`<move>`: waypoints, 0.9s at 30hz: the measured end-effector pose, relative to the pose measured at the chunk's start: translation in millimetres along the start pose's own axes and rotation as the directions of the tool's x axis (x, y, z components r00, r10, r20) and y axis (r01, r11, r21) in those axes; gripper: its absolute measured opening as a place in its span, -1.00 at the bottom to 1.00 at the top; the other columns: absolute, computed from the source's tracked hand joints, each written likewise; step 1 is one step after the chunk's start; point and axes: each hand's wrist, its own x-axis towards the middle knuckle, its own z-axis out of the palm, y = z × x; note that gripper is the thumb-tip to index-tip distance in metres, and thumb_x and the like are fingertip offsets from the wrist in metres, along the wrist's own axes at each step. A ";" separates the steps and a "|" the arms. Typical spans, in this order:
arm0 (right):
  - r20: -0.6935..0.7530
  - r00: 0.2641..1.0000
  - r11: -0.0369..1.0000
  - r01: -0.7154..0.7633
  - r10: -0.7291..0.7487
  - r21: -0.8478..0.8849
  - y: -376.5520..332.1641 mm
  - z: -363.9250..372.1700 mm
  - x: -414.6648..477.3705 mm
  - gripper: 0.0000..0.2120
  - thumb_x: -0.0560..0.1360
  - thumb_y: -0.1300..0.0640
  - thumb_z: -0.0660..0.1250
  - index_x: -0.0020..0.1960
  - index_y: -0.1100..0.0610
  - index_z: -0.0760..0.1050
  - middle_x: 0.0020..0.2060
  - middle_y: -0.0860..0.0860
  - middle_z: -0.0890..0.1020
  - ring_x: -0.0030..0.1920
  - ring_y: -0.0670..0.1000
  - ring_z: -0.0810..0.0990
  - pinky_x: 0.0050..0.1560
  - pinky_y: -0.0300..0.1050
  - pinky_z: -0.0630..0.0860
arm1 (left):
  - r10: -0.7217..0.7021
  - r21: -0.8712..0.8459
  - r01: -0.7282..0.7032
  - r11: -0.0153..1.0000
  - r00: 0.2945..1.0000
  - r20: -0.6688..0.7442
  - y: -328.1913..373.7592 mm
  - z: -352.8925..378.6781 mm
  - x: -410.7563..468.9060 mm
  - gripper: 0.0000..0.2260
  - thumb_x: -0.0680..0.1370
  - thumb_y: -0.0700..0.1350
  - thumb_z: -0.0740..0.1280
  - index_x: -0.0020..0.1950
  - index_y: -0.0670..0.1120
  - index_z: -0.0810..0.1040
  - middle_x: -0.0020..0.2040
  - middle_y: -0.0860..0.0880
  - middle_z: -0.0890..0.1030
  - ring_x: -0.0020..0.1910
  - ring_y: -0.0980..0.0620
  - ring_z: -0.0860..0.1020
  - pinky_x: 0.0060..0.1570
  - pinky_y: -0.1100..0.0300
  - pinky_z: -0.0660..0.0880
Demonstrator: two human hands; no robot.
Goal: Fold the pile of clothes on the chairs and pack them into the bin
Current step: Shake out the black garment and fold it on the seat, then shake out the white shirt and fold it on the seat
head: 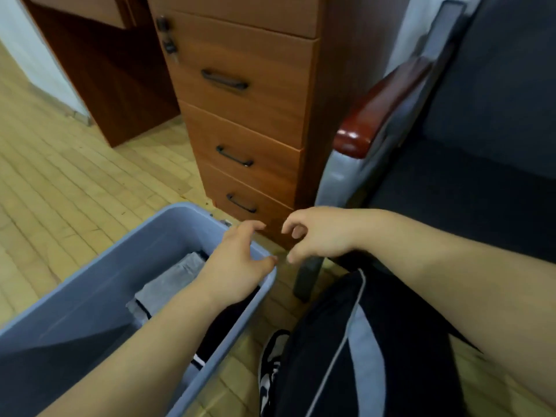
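No readable text, label, brand, number or sign in view.

White-black pattern on shoe [272, 371], below right hand [319, 236], toward camera: blurred, cannot tell if logo or lettering.

Small white marks on black garment [222, 323] inside bin [90, 284], below left hand [237, 266]: too small and too blurred to read.
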 end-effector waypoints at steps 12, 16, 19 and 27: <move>-0.399 0.813 0.876 -0.257 0.424 0.407 223.2 5.7 -224.5 -0.44 0.44 -0.08 0.52 0.39 -0.13 0.46 0.30 -0.12 0.52 0.29 -0.05 0.54 0.34 -0.02 0.50 | 0.455 0.137 -0.509 0.850 0.839 0.298 247.5 125.6 42.4 -0.40 0.54 0.06 0.48 0.52 0.14 0.31 0.46 0.10 0.33 0.40 0.09 0.41 0.29 0.17 0.41; -0.470 0.622 0.761 -0.358 0.626 0.540 295.2 35.0 -297.5 -0.51 0.43 0.01 0.49 0.34 -0.11 0.48 0.20 -0.09 0.59 0.18 -0.03 0.59 0.18 -0.08 0.55 | 0.496 0.128 -0.600 0.790 0.748 0.441 331.9 201.4 32.5 -0.41 0.54 0.09 0.47 0.52 0.18 0.32 0.46 0.13 0.33 0.35 0.11 0.43 0.25 0.16 0.46; -0.496 0.557 0.739 -0.401 0.666 0.542 313.1 33.5 -322.1 -0.52 0.46 0.00 0.48 0.35 -0.10 0.47 0.15 -0.08 0.58 0.03 -0.05 0.54 0.02 -0.13 0.50 | 0.524 0.069 -0.624 0.778 0.707 0.475 361.9 231.4 28.0 -0.43 0.55 0.09 0.46 0.52 0.18 0.32 0.42 0.14 0.35 0.35 0.12 0.42 0.27 0.08 0.51; -0.402 0.347 0.531 -0.514 0.847 0.674 403.6 60.7 -432.2 -0.41 0.45 0.07 0.47 0.44 -0.04 0.42 0.34 0.01 0.52 0.21 0.06 0.55 0.08 -0.09 0.52 | 0.579 -0.091 -0.685 0.723 0.528 0.622 457.3 377.0 -4.1 -0.47 0.55 0.08 0.47 0.47 0.12 0.38 0.33 0.09 0.42 0.23 0.09 0.51 0.12 0.20 0.47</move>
